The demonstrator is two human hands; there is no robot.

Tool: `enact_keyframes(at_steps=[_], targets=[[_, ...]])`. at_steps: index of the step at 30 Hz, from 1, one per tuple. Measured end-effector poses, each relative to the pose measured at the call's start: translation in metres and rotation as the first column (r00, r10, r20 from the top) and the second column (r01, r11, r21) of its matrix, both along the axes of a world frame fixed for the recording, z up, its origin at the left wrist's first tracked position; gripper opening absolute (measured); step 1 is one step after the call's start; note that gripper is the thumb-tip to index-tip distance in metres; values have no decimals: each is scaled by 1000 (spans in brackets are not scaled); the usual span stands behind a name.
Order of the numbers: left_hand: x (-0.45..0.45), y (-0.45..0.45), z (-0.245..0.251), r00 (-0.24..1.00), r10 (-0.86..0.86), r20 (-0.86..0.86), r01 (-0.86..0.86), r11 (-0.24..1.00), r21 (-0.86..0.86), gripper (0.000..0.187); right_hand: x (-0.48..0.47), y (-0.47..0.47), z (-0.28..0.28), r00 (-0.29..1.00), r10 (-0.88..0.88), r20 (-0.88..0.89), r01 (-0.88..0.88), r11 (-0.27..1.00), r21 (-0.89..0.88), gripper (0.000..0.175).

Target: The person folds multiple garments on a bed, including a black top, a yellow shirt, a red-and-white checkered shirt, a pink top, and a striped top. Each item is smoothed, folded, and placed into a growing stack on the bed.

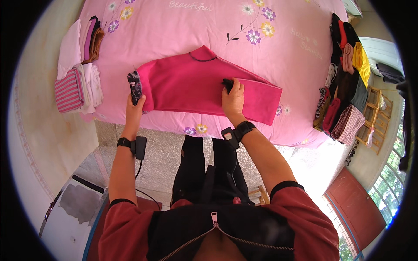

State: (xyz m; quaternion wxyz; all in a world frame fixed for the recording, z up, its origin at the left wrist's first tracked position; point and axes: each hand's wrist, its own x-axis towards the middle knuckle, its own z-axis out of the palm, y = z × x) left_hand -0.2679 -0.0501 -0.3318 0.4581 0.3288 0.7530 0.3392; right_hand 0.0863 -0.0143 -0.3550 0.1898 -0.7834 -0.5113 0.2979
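Note:
A magenta garment (189, 84), probably trousers, lies folded lengthwise on the pink bedspread (169, 36). Its dark, patterned band (134, 85) is at the left end, and my left hand (134, 106) grips it with the thumb on top. Towards the right the cloth doubles back on itself, making a flap (258, 98). At the end of that flap my right hand (233, 99) pinches a small black edge (228, 84), mostly covered by my fingers. A curved dark seam shows near the garment's upper corner.
Folded clothes, among them a striped piece (69, 89), are stacked at the bed's left edge. A longer row of clothes, with a yellow piece (361, 62) and a checked piece (347, 124), lines the right edge. A wooden rack (375, 117) stands beyond it.

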Motion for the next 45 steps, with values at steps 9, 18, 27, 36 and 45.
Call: enact_keyframes(at_steps=[9,18,27,36,45], targets=[[-30,20,5,996,-19,-85,19,1000,4,33,-5,0,-1,998,14,-55,-14,1000,11,56],[121,-1,26,835,-215,-506,414,852,322,56,7,-25,-6,916,383,117,-395,913,103,60],[225,2,-5,724,-455,-518,553,832,42,74,38,-23,29,997,77,-30,-64,947,316,40],[221,-3,8,742,-407,-532,511,858,56,69,16,-29,31,905,420,69,-424,904,61,55],[254,-2,-6,511,-418,-751,666,745,39,70,162,-53,-11,960,-100,260,12,947,322,47]])
